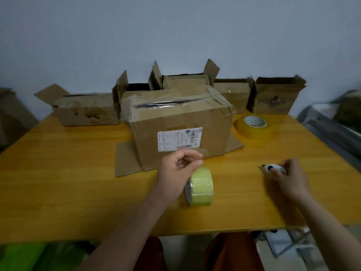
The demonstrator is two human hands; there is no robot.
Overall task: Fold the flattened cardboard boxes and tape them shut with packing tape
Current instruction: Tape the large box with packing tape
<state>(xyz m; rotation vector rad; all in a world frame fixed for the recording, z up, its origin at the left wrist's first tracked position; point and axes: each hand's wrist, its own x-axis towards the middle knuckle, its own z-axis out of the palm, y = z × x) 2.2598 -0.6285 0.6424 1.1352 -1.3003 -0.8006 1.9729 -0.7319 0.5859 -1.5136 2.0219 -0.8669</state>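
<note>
Box: I'm seeing the taped cardboard box (pixel 181 122) sitting mid-table, lower flaps splaying on the table (pixel 58 182).
Left hand (pixel 175 173): pinching tape off the tape roll (pixel 200 185), standing before the box.
Right hand (pixel 289 177): gripping a white cutter (pixel 273 168) toward the right edge.
Back edge: open boxes (pixel 273 98) lining it, spare roll (pixel 252 126) lying nearby.

Open tabletop (pixel 68 173) lies left and front; the taped box (pixel 181 122) and rear boxes (pixel 88 110) block beyond.

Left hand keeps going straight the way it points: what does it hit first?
Likely the labelled box. The left hand, holding the tape roll, points up-table at its near face, just beyond the fingers; depth is hard to judge.
</note>
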